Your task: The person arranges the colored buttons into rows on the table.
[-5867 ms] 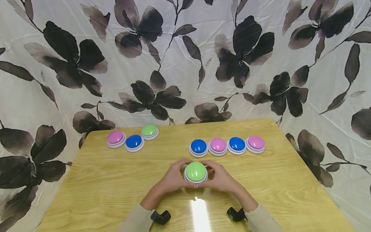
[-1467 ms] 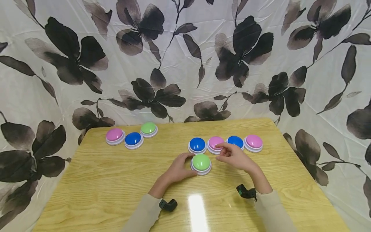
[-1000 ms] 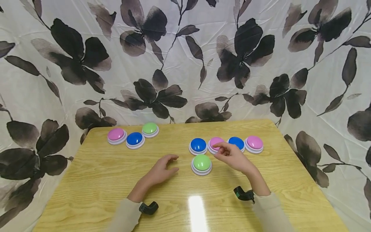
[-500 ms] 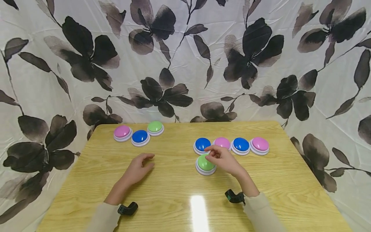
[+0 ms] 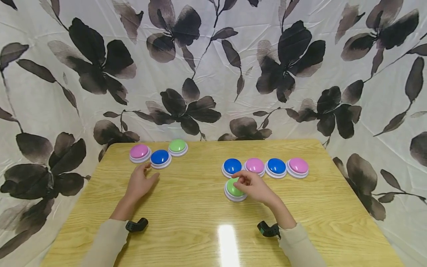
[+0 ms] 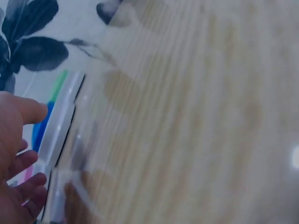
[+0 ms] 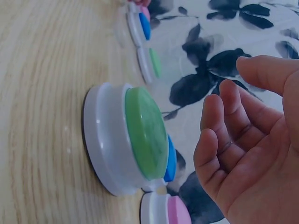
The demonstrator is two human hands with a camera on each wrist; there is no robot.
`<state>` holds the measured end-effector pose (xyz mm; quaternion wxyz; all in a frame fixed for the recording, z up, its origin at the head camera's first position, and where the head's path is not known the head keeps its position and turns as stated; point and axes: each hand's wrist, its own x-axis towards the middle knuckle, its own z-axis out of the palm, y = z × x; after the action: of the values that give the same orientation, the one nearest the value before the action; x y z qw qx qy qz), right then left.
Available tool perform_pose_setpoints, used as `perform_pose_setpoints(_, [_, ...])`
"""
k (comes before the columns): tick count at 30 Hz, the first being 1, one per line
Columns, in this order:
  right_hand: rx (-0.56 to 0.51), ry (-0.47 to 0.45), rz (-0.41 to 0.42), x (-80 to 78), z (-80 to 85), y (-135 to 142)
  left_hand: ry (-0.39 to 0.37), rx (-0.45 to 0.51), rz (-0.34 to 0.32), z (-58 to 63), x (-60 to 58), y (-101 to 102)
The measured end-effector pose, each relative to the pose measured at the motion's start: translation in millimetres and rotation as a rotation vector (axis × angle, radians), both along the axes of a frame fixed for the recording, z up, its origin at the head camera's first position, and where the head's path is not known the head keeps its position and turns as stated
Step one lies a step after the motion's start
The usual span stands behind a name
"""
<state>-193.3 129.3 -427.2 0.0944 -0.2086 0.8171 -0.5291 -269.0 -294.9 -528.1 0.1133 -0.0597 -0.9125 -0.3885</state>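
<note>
My left hand [image 5: 140,184] reaches to the left group of buttons, its thumb and fingers spread apart just in front of a blue push button [image 5: 159,157]. Whether the fingertips touch that button, I cannot tell. A pink button [image 5: 138,151] and a green button [image 5: 177,145] flank the blue one. My right hand [image 5: 256,188] hovers with loosely bent fingers beside and above another green button [image 5: 232,190]. In the right wrist view a gap shows between those fingers and the green dome [image 7: 148,133]. Neither hand holds anything.
Behind the right green button runs a row: blue [image 5: 232,165], pink [image 5: 254,164], blue [image 5: 276,165] and pink [image 5: 298,165]. All have white bases and stand on a wooden table [image 5: 193,222]. A floral cloth [image 5: 213,74] hangs behind the table's far edge.
The right green button was held in both hands, then set down before the row. My left hand let go and moved left to the other group. My right hand drifted left over the green button.
</note>
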Motion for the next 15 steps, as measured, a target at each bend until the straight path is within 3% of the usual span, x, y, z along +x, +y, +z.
perform_pose_setpoints(5, [0.009,0.002,-0.019,1.2,-1.8,2.9,-0.009,0.038,0.009,0.6,-13.1,-6.4])
perform_pose_setpoints(15, [0.013,-0.043,-0.033,1.5,-6.2,7.8,-0.085,0.088,0.1,-1.3,-36.8,-6.5])
